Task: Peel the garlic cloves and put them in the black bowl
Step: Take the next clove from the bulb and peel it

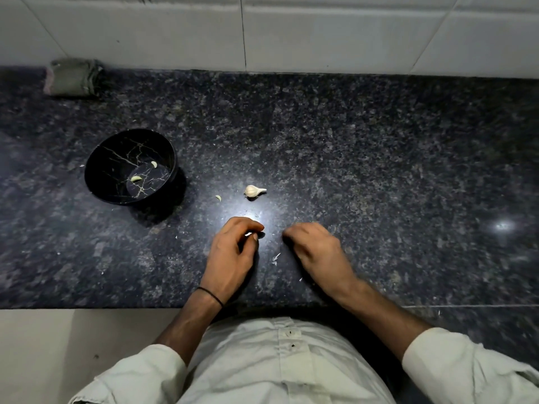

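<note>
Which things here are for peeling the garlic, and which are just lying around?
For the job: round black marbled bowl, two peeled pale cloves inside, white garlic bulb, small white clove pinched by left hand.
Lying about: folded green cloth.

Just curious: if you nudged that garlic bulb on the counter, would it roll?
The bulb probably wobbles rather than rolls far: it lies on its side, rounded, with a pointed stem sticking out. The glossy counter suggests it may slide. Small and papery, so likely light.
</note>
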